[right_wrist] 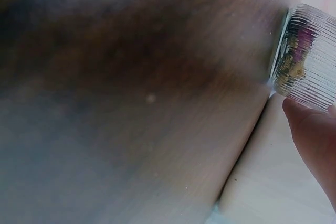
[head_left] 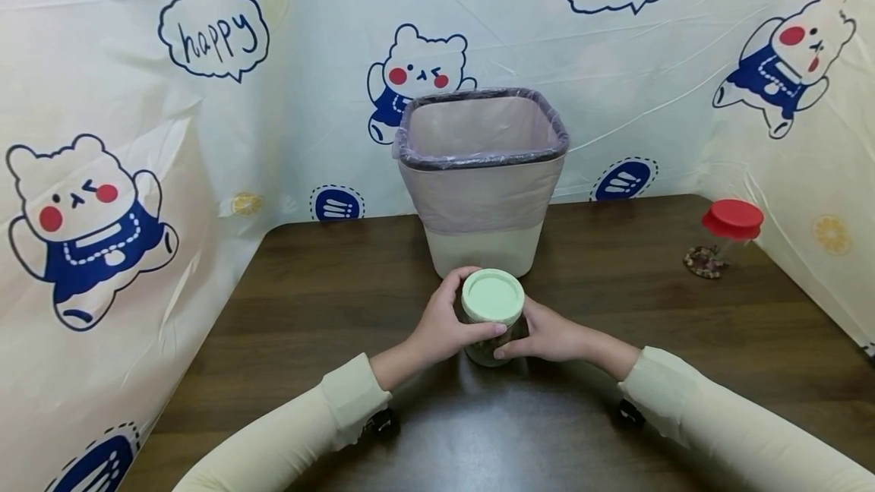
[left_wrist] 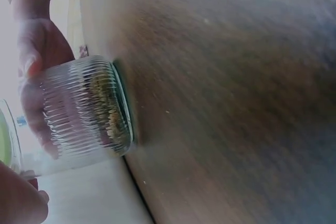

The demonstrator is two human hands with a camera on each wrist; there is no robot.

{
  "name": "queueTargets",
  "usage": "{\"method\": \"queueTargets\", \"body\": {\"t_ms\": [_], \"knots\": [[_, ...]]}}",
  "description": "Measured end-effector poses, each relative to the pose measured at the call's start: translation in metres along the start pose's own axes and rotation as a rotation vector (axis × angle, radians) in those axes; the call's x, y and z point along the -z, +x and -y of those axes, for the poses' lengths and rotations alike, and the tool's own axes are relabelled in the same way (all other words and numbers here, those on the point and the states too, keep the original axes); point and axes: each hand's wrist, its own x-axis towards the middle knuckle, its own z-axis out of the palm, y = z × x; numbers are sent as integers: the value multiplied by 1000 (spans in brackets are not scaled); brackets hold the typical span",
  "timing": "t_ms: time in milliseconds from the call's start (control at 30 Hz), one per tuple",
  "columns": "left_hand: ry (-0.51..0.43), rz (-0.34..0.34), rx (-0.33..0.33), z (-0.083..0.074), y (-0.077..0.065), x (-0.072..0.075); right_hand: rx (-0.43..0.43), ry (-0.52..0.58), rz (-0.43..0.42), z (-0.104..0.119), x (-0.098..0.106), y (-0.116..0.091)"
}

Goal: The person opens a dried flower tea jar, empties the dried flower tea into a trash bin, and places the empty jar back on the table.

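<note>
Backdrop: pale sheeting (head_left: 519,36) printed with white bears in blue outfits, the word "happy" in speech clouds, and citrus slices, hung behind and at both sides of a dark wood-grain surface (head_left: 328,272). A ribbed clear jar (head_left: 487,355) with a light green lid (head_left: 493,296) was held upright near the middle of the surface. Both hands were on it: the left hand (head_left: 444,325) curled round its left side, thumb across the near face just under the lid; the right hand (head_left: 552,334) gripped the opposite side, thumb lower on the glass. Lid was seated on the jar. Left wrist view showed brownish, yellowish and dark pinkish pieces (left_wrist: 107,106) gathered toward the base, the glass above them looking clear; right wrist view agreed. Base was at or very near the surface; contact could not be settled. Directly behind the jar stood a pale bin (head_left: 481,253), a translucent purplish liner (head_left: 481,162) folded over its rim and partway down the outside. Well apart, near the right edge of the surface, was a second clear container with a red lid (head_left: 733,220) and mixed reddish-brown pieces (head_left: 704,263) at its bottom. Pale long sleeves (head_left: 280,431) covered both forearms.
</note>
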Motion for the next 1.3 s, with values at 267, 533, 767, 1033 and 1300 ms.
{"method": "queueTargets", "body": {"t_ms": [267, 533, 767, 1033, 1300], "knots": [[-15, -39, 3, -5, 2, -1, 6, -6, 8, 0, 0, 0], [-22, -96, -27, -30, 4, 5, 2, 12, 8, -1, 0, 1], [-39, -129, -68, -52, 5, 12, 43, 7, 6, -2, 0, 2], [-52, -173, -91, -52, 7, 15, 66, 28, 14, -1, -1, 1], [-49, -192, -121, -26, 11, 23, 55, 13, 9, -2, 0, 2]]}}
